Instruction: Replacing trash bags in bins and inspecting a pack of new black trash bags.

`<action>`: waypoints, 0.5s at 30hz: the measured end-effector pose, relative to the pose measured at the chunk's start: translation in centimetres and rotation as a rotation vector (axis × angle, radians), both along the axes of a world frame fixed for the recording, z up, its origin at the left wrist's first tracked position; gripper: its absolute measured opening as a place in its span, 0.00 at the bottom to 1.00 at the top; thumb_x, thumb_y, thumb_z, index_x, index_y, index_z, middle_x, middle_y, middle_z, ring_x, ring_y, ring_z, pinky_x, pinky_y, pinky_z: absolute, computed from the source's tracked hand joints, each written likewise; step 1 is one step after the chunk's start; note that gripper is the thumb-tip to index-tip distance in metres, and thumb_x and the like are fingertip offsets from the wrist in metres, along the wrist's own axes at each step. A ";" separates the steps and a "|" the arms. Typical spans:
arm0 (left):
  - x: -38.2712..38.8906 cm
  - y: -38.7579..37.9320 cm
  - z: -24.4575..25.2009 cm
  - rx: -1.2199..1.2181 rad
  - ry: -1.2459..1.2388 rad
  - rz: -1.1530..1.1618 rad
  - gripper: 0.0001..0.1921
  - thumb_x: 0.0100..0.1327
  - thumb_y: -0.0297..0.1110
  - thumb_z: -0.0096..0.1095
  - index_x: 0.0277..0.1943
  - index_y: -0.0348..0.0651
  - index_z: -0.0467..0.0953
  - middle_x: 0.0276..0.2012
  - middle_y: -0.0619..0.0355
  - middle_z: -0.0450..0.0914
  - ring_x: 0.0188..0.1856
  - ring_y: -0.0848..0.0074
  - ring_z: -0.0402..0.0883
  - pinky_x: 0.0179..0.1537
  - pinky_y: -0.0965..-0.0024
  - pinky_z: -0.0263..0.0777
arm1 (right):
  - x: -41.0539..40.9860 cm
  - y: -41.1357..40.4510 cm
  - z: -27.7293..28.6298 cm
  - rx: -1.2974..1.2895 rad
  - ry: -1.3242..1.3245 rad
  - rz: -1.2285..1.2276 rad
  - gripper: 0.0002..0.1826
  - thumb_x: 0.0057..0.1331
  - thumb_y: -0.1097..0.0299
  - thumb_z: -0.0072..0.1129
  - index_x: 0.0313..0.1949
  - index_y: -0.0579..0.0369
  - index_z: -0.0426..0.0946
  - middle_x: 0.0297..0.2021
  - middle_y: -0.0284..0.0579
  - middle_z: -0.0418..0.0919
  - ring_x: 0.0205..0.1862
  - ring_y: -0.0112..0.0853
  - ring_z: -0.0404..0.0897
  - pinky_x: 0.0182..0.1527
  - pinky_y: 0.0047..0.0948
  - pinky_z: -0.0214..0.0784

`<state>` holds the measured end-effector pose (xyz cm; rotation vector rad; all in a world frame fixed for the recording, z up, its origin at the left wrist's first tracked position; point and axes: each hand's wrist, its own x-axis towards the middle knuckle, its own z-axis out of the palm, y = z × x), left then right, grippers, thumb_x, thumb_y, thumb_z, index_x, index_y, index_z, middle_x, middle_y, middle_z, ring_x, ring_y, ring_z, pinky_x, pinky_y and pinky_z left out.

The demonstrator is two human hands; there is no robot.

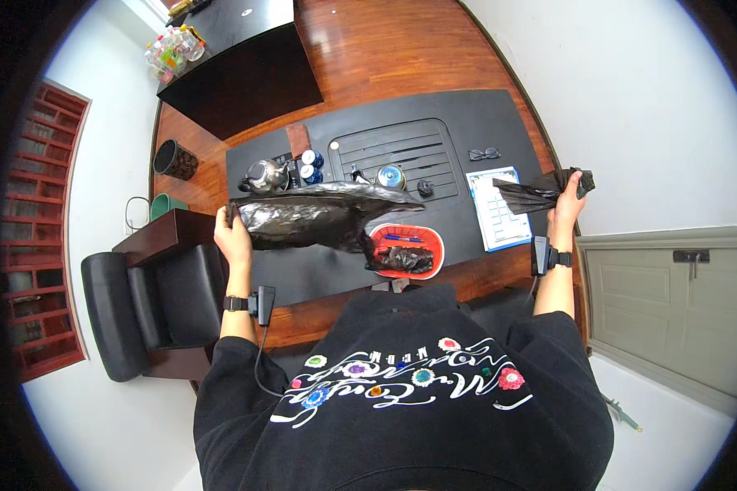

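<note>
My left hand grips one end of a large black plastic bag, which stretches to the right above the dark table. Its lower corner hangs over the rim of a red plastic basket. Inside that basket lie a crumpled black plastic bundle and a blue pen. Out to the right, my right hand is closed around a smaller gathered piece of black plastic. Its loose end fans out over a printed sheet on the table. The two pieces of plastic are apart.
On the table are a steel kettle, two blue canisters, a tea tray, a lidded teapot, eyeglasses and a brown cloth. A black armchair stands left, a wire bin beyond.
</note>
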<state>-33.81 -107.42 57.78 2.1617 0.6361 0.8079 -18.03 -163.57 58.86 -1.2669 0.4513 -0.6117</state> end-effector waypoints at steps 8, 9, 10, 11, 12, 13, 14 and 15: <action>-2.4 3.3 -4.1 0.045 0.165 0.098 0.09 0.58 0.31 0.52 0.35 0.32 0.71 0.26 0.48 0.77 0.28 0.73 0.75 0.33 0.71 0.67 | -0.2 0.2 -0.6 0.018 0.012 0.065 0.22 0.61 0.56 0.54 0.45 0.63 0.67 0.40 0.42 0.71 0.39 0.29 0.72 0.41 0.30 0.67; -2.6 3.2 -4.4 0.054 0.212 0.111 0.09 0.58 0.31 0.52 0.36 0.32 0.71 0.28 0.47 0.77 0.29 0.69 0.77 0.34 0.70 0.67 | -0.2 0.2 -0.8 0.005 0.058 0.081 0.24 0.61 0.56 0.54 0.47 0.63 0.66 0.43 0.41 0.70 0.41 0.29 0.70 0.44 0.29 0.65; -2.7 2.5 -4.0 0.045 0.242 0.115 0.10 0.58 0.32 0.52 0.37 0.33 0.71 0.30 0.45 0.77 0.32 0.62 0.79 0.35 0.68 0.67 | -0.2 0.5 -1.2 -0.011 0.061 0.092 0.24 0.61 0.56 0.54 0.48 0.63 0.66 0.43 0.41 0.70 0.42 0.29 0.70 0.45 0.29 0.64; -2.8 2.5 -5.1 0.041 0.244 0.107 0.10 0.58 0.32 0.52 0.37 0.33 0.71 0.30 0.45 0.77 0.32 0.62 0.79 0.35 0.68 0.67 | -0.2 0.9 -1.7 -0.028 0.065 0.103 0.24 0.61 0.56 0.54 0.48 0.63 0.66 0.43 0.41 0.70 0.43 0.28 0.69 0.47 0.28 0.62; -3.1 2.9 -6.8 0.041 0.256 0.096 0.10 0.58 0.32 0.52 0.37 0.34 0.71 0.30 0.45 0.77 0.33 0.60 0.78 0.35 0.67 0.67 | 0.0 1.4 -2.4 -0.018 0.049 0.121 0.23 0.61 0.56 0.54 0.47 0.63 0.67 0.42 0.40 0.71 0.44 0.28 0.68 0.48 0.28 0.61; -3.2 2.8 -7.3 0.040 0.269 0.086 0.10 0.58 0.32 0.52 0.38 0.34 0.71 0.30 0.44 0.77 0.35 0.58 0.78 0.35 0.67 0.67 | -0.1 2.4 -2.4 0.005 0.076 0.158 0.23 0.60 0.56 0.54 0.46 0.63 0.68 0.42 0.40 0.72 0.44 0.28 0.69 0.47 0.28 0.61; -3.3 2.4 -8.0 -0.010 0.294 0.026 0.11 0.59 0.32 0.51 0.41 0.33 0.71 0.32 0.44 0.78 0.36 0.58 0.78 0.36 0.66 0.68 | -0.4 3.3 -2.4 -0.025 0.083 0.172 0.23 0.60 0.56 0.54 0.46 0.63 0.68 0.42 0.40 0.71 0.43 0.28 0.69 0.47 0.27 0.61; -3.0 0.9 -7.5 -0.040 0.343 0.022 0.12 0.59 0.32 0.50 0.42 0.33 0.70 0.35 0.42 0.77 0.40 0.56 0.77 0.39 0.65 0.68 | -0.8 5.0 -1.6 -0.057 0.090 0.187 0.23 0.60 0.56 0.55 0.45 0.64 0.68 0.42 0.40 0.71 0.43 0.28 0.69 0.47 0.27 0.61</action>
